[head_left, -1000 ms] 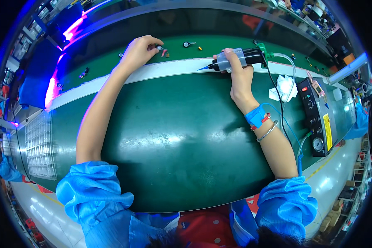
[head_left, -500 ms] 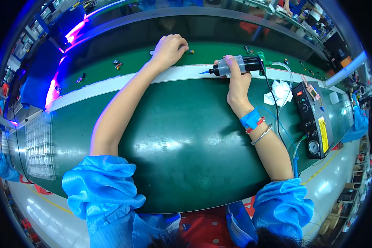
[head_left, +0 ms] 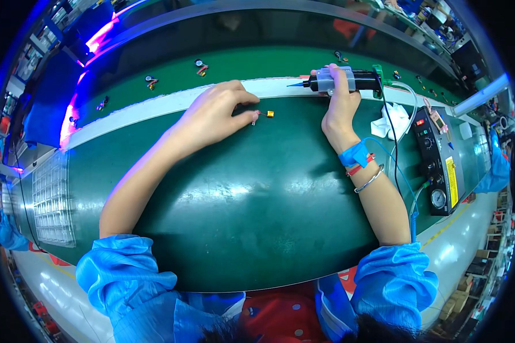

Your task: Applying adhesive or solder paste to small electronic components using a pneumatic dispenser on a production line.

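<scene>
My left hand point(head_left: 220, 112) is over the near edge of the white strip, its thumb and fingers closed on a small wired component point(head_left: 270, 114) with a yellow block at its end. The rest of that part is hidden by the fingers. In my right hand point(head_left: 340, 108) is a glue dispensing syringe point(head_left: 357, 80) with a black body and a clear sleeve. Its blue needle tip point(head_left: 295, 85) points left, above the white strip and apart from the component. A blue wrist strap point(head_left: 353, 155) circles my right wrist.
Beyond the white strip point(head_left: 154, 108), several small wired parts point(head_left: 201, 67) lie along a green belt point(head_left: 234, 63). At right stand a black dispenser controller point(head_left: 438, 166) with a gauge and a crumpled white tissue point(head_left: 391, 121). Clear plastic trays point(head_left: 52, 200) lie at far left.
My left hand has come back from the belt toward me, bringing the small wired component over the near tabletop. The syringe has shifted slightly right and away. Parts on the belt appear further left.
</scene>
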A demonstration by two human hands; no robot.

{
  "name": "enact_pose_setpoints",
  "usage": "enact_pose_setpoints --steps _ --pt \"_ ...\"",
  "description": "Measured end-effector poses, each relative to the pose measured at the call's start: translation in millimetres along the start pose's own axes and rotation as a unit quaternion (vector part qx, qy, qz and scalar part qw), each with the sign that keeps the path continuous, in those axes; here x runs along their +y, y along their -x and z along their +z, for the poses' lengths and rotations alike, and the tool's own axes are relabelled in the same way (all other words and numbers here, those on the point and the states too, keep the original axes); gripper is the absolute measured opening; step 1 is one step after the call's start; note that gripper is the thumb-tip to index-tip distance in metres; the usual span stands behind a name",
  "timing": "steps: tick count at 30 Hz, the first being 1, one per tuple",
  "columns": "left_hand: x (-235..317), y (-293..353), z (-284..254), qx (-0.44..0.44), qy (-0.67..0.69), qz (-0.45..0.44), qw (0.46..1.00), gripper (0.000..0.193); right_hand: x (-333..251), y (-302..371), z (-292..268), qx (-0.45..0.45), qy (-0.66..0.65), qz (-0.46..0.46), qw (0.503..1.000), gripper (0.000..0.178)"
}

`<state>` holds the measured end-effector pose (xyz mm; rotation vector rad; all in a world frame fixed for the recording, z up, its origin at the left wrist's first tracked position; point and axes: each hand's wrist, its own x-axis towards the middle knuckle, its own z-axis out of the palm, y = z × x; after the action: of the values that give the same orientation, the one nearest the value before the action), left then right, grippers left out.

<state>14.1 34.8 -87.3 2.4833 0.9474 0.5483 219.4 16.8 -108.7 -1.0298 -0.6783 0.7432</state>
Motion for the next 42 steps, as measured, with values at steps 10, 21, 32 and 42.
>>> enact_pose_setpoints --steps 10,21,32,42 --pt "-0.9 -0.4 11.3 -0.026 0.105 -0.028 0.994 0.018 0.9 0.2 -0.1 -0.01 0.012 -0.002 1.0 0.025" --pt "-8.2 -2.4 17.9 0.036 0.134 0.041 0.989 0.012 6.1 2.2 -1.8 -0.077 0.037 0.004 0.996 0.023" --pt "-12.4 -7.7 15.8 0.011 0.087 0.014 0.996 0.014 8.0 3.5 -1.6 -0.196 0.124 0.008 0.973 0.023" --pt "-10.6 -8.0 13.7 0.004 0.081 0.0 0.997 0.013 10.1 1.8 -2.0 -0.193 0.142 0.011 0.971 0.024"
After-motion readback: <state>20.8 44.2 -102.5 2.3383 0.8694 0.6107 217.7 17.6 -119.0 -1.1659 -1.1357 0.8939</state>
